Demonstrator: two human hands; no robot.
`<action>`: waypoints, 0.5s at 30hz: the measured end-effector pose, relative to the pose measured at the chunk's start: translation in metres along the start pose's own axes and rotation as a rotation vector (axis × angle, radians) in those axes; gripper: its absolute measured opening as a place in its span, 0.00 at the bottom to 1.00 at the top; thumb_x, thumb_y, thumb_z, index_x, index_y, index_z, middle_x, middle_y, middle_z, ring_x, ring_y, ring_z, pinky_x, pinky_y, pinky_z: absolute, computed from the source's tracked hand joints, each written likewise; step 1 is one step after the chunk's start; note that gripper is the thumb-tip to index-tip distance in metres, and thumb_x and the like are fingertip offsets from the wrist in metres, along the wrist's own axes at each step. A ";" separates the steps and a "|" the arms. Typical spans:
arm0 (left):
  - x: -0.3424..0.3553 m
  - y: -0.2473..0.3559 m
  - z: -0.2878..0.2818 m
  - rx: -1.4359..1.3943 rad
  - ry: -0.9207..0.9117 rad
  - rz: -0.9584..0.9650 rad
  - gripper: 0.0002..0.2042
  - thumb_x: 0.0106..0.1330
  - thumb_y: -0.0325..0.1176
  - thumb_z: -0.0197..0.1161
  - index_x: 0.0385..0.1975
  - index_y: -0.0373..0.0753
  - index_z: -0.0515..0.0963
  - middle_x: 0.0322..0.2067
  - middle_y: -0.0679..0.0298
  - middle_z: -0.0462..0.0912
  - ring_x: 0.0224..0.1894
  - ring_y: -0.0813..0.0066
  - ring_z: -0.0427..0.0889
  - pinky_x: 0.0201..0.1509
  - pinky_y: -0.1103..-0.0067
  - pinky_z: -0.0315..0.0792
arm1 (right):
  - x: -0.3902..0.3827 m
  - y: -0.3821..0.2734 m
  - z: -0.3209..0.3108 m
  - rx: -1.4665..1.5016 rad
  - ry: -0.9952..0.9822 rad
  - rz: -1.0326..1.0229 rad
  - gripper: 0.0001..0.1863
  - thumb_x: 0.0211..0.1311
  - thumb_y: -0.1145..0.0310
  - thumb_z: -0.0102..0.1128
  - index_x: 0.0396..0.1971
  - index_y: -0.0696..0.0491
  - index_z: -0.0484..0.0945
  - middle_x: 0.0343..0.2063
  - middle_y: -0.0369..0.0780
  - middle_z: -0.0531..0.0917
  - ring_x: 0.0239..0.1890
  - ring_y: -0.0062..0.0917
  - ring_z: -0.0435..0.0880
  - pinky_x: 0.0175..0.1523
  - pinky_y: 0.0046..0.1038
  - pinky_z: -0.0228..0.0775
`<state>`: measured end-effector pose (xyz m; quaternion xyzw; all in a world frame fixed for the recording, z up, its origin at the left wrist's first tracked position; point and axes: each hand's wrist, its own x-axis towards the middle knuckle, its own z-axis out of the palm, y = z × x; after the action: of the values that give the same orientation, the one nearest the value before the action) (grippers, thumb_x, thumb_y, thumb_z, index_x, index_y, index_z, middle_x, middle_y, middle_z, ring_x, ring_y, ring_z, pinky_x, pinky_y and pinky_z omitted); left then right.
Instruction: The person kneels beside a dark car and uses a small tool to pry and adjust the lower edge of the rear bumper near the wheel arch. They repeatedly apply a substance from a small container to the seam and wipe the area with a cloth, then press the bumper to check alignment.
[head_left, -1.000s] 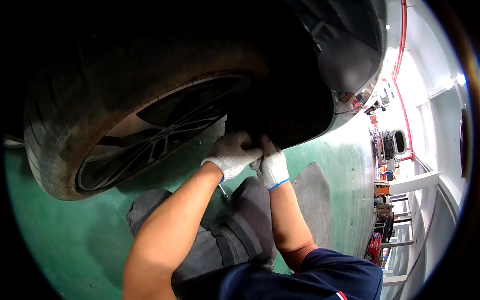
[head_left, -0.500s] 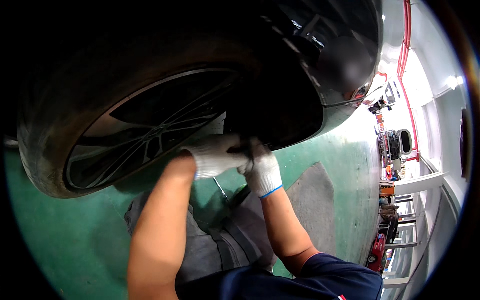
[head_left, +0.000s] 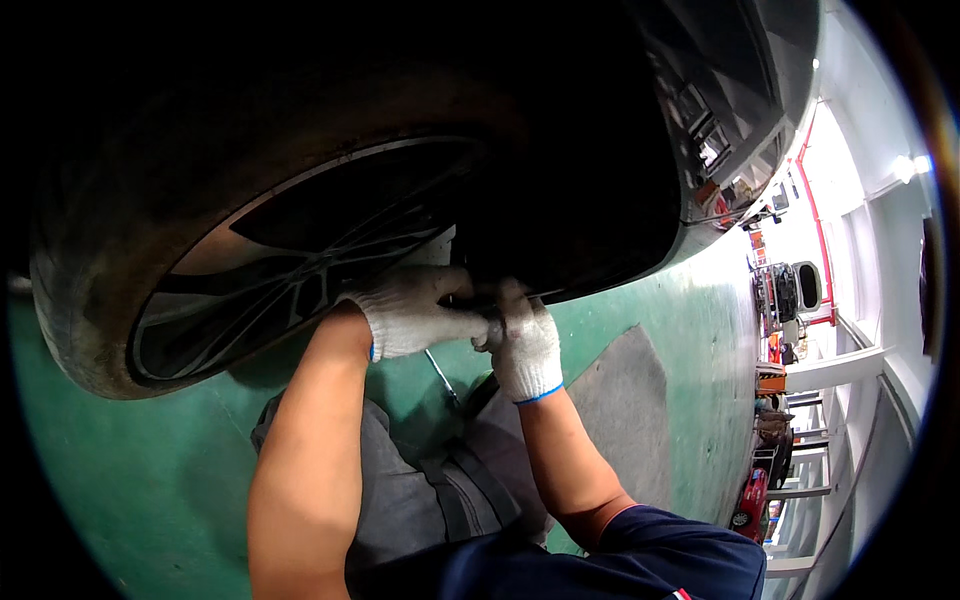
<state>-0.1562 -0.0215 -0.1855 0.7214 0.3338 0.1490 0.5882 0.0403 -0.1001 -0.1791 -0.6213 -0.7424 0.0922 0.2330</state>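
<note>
Both my hands wear white knit gloves and meet at the lower edge of a car's dark wheel arch (head_left: 590,240). My left hand (head_left: 415,312) is closed, its thumb and fingers reaching toward the right one. Fingers bent, my right hand (head_left: 525,345) closes just beside it, touching or nearly touching. Whatever they grip between them is dark and too shaded to name. To the left stands the car wheel (head_left: 312,265), a spoked rim inside a worn tyre (head_left: 85,310). Just above my left hand a pale flat piece (head_left: 440,246) shows against the dark.
A glossy dark body panel (head_left: 740,110) curves overhead at the right. Below my hands a thin metal rod (head_left: 440,376) lies near my knees on the green floor (head_left: 170,470). A grey mat (head_left: 620,410) lies to the right. Farther off are a red car (head_left: 750,498) and workshop equipment.
My left hand has shifted slightly left, and its grip looks sharper now. My right hand has stayed nearly in place. The body panel sits farther right in the view.
</note>
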 end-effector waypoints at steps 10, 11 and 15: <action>0.006 -0.010 -0.002 0.025 0.200 0.077 0.24 0.58 0.51 0.72 0.46 0.38 0.85 0.43 0.56 0.88 0.48 0.65 0.85 0.56 0.73 0.75 | 0.000 0.016 0.007 -0.154 -0.010 -0.049 0.11 0.60 0.80 0.56 0.44 0.57 0.77 0.22 0.39 0.83 0.26 0.29 0.83 0.30 0.30 0.75; 0.009 -0.012 -0.002 -0.010 0.215 0.092 0.24 0.58 0.51 0.72 0.46 0.38 0.85 0.43 0.55 0.88 0.48 0.64 0.85 0.56 0.72 0.75 | 0.000 0.023 0.012 -0.114 0.004 -0.011 0.13 0.60 0.81 0.57 0.45 0.57 0.77 0.24 0.40 0.83 0.28 0.29 0.84 0.31 0.30 0.75; 0.016 -0.011 0.001 -0.036 0.249 0.129 0.23 0.58 0.50 0.72 0.47 0.39 0.85 0.44 0.54 0.88 0.49 0.60 0.86 0.57 0.70 0.75 | 0.001 0.034 0.024 0.085 0.091 0.126 0.20 0.55 0.84 0.59 0.49 0.56 0.79 0.30 0.44 0.85 0.35 0.35 0.86 0.39 0.34 0.78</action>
<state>-0.1471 -0.0104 -0.1992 0.7065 0.3544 0.2810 0.5443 0.0591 -0.0881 -0.2142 -0.6601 -0.6858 0.1096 0.2863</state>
